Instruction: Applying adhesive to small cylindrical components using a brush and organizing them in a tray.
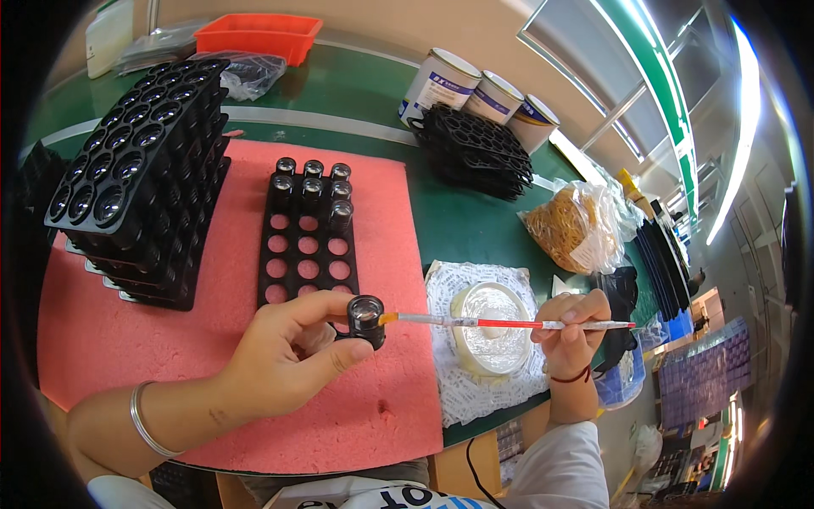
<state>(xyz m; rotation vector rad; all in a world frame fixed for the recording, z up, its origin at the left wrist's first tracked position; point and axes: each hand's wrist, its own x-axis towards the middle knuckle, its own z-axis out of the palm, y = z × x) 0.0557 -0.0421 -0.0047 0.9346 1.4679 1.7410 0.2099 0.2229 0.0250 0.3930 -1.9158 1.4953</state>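
Cylinder [366,321], short, black, glossy-topped, pinched between thumb and fingers of left hand [284,352], over pink foam mat [339,437] at near end of perforated black tray [292,246]. Slim brush [509,324] gripped in fingers of right hand [575,327], its tip brought to cylinder's rim (actual contact too small to tell). Similar pieces [311,188] seated in tray's far holes. Round white container [465,349] placed on printed sheet [445,399] beneath brush. Loaded trays [182,199] stacked left; red bin [263,42] set behind.
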